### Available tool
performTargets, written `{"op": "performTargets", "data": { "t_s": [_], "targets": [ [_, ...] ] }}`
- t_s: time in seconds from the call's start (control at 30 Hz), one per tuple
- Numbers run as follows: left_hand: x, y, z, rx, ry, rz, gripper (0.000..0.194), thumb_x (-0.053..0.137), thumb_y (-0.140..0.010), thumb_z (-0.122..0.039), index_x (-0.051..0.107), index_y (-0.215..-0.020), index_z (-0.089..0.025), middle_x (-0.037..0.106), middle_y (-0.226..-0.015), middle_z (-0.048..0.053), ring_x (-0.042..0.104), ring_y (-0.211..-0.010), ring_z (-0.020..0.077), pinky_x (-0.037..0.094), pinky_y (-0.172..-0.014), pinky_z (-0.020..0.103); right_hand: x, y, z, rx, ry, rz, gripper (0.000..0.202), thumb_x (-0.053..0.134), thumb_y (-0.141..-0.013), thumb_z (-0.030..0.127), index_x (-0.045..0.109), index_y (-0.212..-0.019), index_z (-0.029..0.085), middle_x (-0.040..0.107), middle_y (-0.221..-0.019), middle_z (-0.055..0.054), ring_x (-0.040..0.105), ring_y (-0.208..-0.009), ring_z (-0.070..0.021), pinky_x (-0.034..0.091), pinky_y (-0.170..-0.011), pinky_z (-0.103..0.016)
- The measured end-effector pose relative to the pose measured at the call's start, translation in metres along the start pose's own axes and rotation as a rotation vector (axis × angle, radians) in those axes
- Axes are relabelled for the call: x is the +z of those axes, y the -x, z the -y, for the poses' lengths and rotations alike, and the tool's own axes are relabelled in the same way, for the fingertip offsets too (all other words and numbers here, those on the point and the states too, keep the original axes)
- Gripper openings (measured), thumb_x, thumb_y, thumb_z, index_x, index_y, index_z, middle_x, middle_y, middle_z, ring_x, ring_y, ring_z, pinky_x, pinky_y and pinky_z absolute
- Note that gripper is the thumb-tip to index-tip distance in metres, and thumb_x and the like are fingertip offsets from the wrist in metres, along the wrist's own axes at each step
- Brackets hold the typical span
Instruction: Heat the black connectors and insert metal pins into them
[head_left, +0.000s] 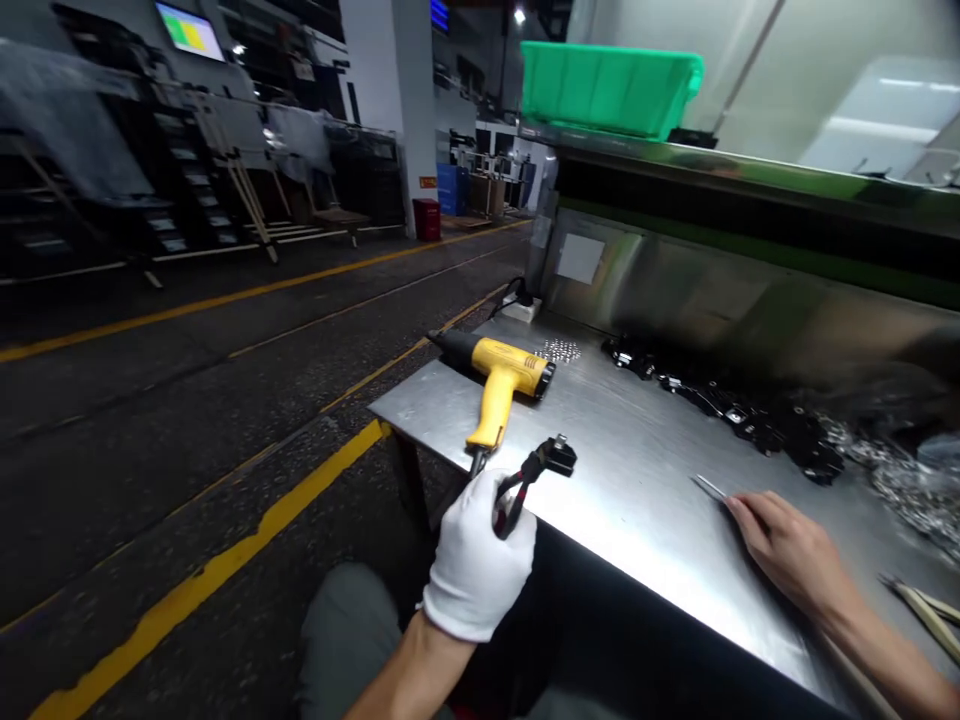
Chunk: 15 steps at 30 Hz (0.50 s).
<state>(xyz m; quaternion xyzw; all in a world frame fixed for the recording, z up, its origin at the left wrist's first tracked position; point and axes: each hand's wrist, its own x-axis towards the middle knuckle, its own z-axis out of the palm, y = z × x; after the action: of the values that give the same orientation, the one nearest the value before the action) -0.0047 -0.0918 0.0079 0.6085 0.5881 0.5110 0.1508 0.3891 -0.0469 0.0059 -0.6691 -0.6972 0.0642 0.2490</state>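
Observation:
My left hand (481, 560), in a white glove, is closed around the handles of black-and-red pliers (517, 492) at the table's front edge. A small black part (561, 457) with a metal tip sits at the jaws' end. Just beyond lies a yellow heat gun (501, 385), its black nozzle pointing left. Bare and resting low over the steel table (600, 540), my right hand (784, 545) pinches a thin metal rod (709, 488). How much of the rod is under the fingers is hidden.
Small silver pieces (561, 350) lie behind the heat gun. Several black parts (720, 405) line the table's back, with a heap of shiny metal pieces (911, 485) at right. Pale-handled pliers (926, 612) lie near my right forearm. A green bin (607, 88) stands on the shelf above.

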Motion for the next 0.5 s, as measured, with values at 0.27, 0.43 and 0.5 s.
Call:
{"op": "performTargets", "data": {
  "t_s": [0.27, 0.43, 0.5],
  "targets": [
    [-0.044, -0.008, 0.038, -0.139, 0.148, -0.152, 0.011, 0.057, -0.091, -0.027, 0.062, -0.097, -0.02, 0.066, -0.087, 0.001, 0.064, -0.083, 0.016, 0.051, -0.079, 0.026, 0.029, -0.031, 0.116, -0.038, -0.132, 0.26, 0.056, 0.043, -0.095, 0.067, 0.072, -0.105, 0.021, 0.072, -0.1, -0.009, 0.068, -0.088, -0.0245, 0.055, -0.079, -0.039],
    [-0.055, -0.005, 0.042, -0.213, 0.205, -0.16, 0.021, 0.057, -0.092, -0.035, 0.066, -0.102, -0.019, 0.072, -0.099, 0.005, 0.068, -0.096, 0.0206, 0.052, -0.089, 0.03, 0.112, -0.088, 0.265, 0.004, -0.246, 0.447, 0.038, 0.055, -0.099, 0.051, 0.067, -0.104, 0.015, 0.069, -0.095, -0.004, 0.067, -0.079, -0.0162, 0.058, -0.074, -0.034],
    [-0.064, 0.0, 0.045, -0.256, 0.197, -0.174, 0.024, 0.059, -0.091, -0.038, 0.068, -0.103, -0.019, 0.073, -0.102, 0.007, 0.068, -0.097, 0.0226, 0.053, -0.089, 0.033, 0.13, -0.105, 0.3, 0.063, -0.233, 0.417, 0.033, 0.06, -0.098, 0.044, 0.065, -0.111, 0.014, 0.067, -0.107, -0.007, 0.066, -0.091, -0.0193, 0.057, -0.081, -0.039]
  ]
}}
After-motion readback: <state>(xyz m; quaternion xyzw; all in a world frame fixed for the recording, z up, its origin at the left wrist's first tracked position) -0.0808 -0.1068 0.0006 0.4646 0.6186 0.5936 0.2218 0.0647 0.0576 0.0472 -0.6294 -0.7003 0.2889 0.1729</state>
